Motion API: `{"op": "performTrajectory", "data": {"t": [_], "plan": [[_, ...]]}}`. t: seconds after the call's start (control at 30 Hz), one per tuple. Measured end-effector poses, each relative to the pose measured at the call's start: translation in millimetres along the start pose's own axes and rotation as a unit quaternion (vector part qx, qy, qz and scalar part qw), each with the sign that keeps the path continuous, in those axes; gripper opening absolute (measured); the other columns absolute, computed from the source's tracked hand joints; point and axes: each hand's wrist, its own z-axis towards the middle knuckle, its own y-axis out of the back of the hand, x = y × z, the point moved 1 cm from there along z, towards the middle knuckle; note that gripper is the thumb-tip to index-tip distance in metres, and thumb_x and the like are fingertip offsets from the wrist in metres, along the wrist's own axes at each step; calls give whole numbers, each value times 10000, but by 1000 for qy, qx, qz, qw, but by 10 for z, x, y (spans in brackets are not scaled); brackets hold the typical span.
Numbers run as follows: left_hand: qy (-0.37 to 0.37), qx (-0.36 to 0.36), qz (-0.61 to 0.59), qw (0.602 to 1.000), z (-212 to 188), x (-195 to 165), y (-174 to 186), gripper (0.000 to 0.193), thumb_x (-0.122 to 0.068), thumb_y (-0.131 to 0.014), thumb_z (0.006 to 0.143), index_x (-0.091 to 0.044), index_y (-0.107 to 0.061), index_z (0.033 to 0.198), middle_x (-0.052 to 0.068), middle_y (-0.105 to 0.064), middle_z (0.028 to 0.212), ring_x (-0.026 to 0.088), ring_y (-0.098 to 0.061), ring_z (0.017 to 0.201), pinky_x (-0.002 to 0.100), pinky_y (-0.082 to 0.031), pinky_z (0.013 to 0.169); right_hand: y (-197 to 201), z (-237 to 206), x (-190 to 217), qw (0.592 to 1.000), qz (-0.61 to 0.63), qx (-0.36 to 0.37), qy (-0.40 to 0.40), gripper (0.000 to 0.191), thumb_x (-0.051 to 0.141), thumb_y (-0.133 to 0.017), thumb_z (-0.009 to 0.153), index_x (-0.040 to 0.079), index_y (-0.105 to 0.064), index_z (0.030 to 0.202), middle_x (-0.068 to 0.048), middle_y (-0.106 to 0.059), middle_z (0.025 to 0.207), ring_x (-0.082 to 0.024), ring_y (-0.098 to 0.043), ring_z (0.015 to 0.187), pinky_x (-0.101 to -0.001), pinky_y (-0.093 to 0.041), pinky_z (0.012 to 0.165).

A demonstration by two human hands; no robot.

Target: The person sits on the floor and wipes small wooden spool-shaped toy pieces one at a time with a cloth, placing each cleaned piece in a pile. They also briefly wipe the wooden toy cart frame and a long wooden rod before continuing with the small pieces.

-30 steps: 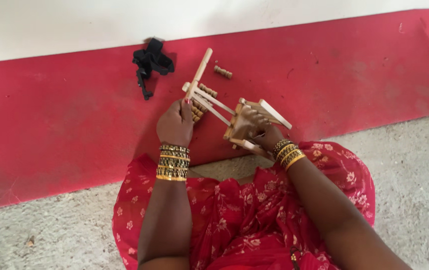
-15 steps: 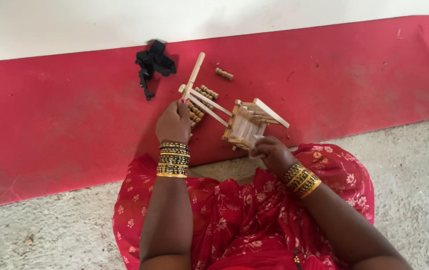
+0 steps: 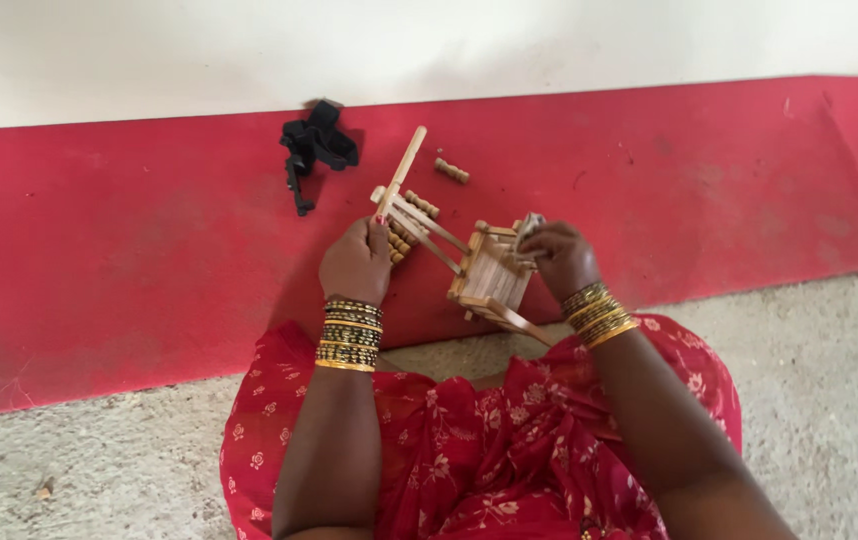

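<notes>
Wooden frame sits between both hands on red floor. Left hand fingers closed on long slats, steadying them; right hand fingers curled shut around the frame's far corner, tilting it.

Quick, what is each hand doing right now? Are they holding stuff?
Left hand: closed on a flat wooden stick that slants up from it.
Right hand: closed on the top edge of the small wooden frame.
</notes>
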Motion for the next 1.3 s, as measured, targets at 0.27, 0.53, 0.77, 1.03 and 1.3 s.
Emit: {"op": "performTrajectory", "data": {"t": [0.27, 0.53, 0.77, 1.03, 1.3], "plan": [[24, -12, 23, 999, 59, 30, 15, 388, -444, -493, 1008, -156, -752, 1004, 125, -755, 793, 391, -705, 755, 546, -526, 716, -11, -307, -368, 936, -187, 178, -240, 242, 249, -753, 909, 89, -803, 1084, -167, -777, 993, -275, -744, 899, -408, -603, 875], [14, 24, -6, 1000, 19, -133, 90, 386, -426, -463, 1051, -148, -728, 1023, 125, -739, 805, 354, -715, 770, 499, -548, 711, -518, -78, 283, 978, 80, -4, -194, 425, 143, -843, 779, 3, -715, 1159, -145, -767, 1056, -222, -736, 924, -387, -597, 837], [-18, 22, -60, 998, -27, -179, 100, 401, -428, -456, 1047, -131, -726, 1055, 97, -757, 816, 332, -721, 772, 490, -550, 684, -544, -126, 92, 963, -169, 148, -149, 269, 161, -707, 944, -10, -736, 1149, -187, -748, 1126, -296, -714, 1025, -397, -576, 895], [8, 35, -28, 999, -11, -148, 97, 411, -431, -450, 1051, -136, -733, 1006, 82, -764, 793, 326, -726, 766, 490, -552, 720, -419, -166, 295, 937, 138, 234, -221, 279, 158, -722, 903, 25, -718, 1149, -154, -782, 1061, -201, -761, 922, -346, -636, 841], [1, 20, -43, 999, -55, -118, 98, 402, -433, -463, 1051, -142, -739, 1031, 76, -744, 758, 313, -725, 728, 472, -556, 689, -321, -207, 163, 922, 10, 358, -145, 241, 201, -737, 900, 62, -775, 1093, -154, -802, 1000, -194, -741, 846, -354, -613, 794]]}}
